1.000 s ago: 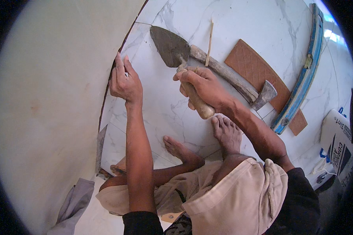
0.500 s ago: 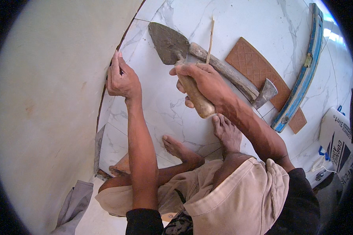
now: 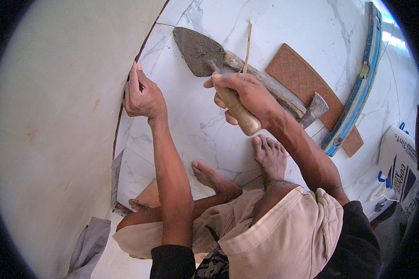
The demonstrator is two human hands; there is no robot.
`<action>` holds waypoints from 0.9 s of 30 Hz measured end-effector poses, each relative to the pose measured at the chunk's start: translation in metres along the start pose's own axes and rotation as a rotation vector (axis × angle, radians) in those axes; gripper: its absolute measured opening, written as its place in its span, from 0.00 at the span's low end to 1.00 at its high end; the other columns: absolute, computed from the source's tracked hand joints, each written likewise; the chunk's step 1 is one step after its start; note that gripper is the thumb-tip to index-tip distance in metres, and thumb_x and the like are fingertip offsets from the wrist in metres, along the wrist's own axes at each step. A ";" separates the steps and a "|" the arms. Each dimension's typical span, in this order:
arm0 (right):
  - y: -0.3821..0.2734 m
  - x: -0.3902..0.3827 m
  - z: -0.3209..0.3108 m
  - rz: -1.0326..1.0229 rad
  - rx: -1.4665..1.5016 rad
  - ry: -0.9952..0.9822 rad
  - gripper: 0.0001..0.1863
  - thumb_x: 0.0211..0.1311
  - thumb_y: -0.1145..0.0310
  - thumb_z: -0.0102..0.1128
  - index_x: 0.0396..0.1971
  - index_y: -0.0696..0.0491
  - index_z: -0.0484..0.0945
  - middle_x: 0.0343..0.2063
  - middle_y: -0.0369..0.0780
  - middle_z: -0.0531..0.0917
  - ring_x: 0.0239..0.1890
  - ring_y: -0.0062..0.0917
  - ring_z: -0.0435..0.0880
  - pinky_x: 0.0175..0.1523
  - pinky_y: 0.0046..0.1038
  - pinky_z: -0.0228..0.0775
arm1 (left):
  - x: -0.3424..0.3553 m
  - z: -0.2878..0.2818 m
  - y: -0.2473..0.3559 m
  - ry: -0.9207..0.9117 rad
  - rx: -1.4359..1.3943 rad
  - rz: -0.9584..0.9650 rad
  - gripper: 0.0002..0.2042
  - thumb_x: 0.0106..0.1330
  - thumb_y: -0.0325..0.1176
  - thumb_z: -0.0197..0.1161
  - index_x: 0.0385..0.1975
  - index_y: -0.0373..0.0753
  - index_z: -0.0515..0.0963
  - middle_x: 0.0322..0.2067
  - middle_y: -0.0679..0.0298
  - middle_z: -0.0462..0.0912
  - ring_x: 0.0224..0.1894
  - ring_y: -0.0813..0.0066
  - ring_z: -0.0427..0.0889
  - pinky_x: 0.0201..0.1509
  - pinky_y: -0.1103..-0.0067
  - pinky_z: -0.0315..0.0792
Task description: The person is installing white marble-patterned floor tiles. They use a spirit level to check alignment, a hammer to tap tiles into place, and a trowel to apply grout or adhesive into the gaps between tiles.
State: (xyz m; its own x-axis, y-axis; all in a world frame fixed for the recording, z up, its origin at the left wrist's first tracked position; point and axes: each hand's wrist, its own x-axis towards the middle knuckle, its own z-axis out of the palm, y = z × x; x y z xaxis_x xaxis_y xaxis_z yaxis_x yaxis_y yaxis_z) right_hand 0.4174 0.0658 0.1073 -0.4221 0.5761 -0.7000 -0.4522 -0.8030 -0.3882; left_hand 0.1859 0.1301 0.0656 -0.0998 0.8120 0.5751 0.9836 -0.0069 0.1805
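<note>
**Trowel (image 3: 198,52) held above tiled floor (image 3: 181,135), left hand (image 3: 145,97) placed by wall (image 3: 70,116)**

The trowel is held in the middle of the scene by the right hand (image 3: 250,96), whose grip is clamped around its tan handle; the grey-smeared blade is pointed far and left. The left hand is set beside the dark gap (image 3: 149,35) along the wall's foot, its fingers bent; whether its grip is closed on anything cannot be told. Just right of the trowel, an axe (image 3: 284,98) is laid, its handle partly hidden by the right hand. A thin stick (image 3: 248,45) is seen near the handle's far end. Farther right, a brown tile (image 3: 299,69) is crossed by a long blue bar (image 3: 358,93). A white bag (image 3: 398,160) is placed at the near right.
</note>
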 end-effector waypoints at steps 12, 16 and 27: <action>0.004 0.004 -0.018 -0.064 -0.199 -0.016 0.21 0.69 0.54 0.52 0.42 0.58 0.78 0.22 0.37 0.76 0.17 0.20 0.76 0.17 0.24 0.71 | -0.001 0.001 -0.004 0.009 -0.003 0.040 0.10 0.65 0.38 0.64 0.35 0.39 0.87 0.32 0.59 0.88 0.32 0.64 0.87 0.34 0.74 0.77; 0.003 0.003 -0.018 -0.067 -0.205 -0.024 0.22 0.69 0.53 0.53 0.43 0.59 0.78 0.22 0.37 0.76 0.18 0.20 0.76 0.17 0.24 0.71 | -0.002 0.001 -0.007 0.001 0.005 0.053 0.11 0.66 0.39 0.64 0.35 0.38 0.86 0.33 0.59 0.88 0.33 0.63 0.87 0.35 0.74 0.77; 0.002 -0.001 -0.002 -0.027 -0.115 0.015 0.22 0.68 0.54 0.55 0.44 0.61 0.77 0.23 0.37 0.75 0.21 0.21 0.75 0.18 0.26 0.72 | -0.002 0.009 -0.012 0.127 0.018 0.128 0.06 0.64 0.37 0.67 0.31 0.46 0.87 0.22 0.71 0.86 0.22 0.76 0.83 0.25 0.77 0.68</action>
State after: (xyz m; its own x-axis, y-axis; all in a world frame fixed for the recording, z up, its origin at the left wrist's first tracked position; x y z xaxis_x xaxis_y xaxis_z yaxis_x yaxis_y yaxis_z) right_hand 0.4180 0.0635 0.1060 -0.3985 0.5961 -0.6971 -0.3701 -0.7999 -0.4725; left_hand 0.1754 0.1336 0.0548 0.0094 0.7248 0.6889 0.9919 -0.0939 0.0854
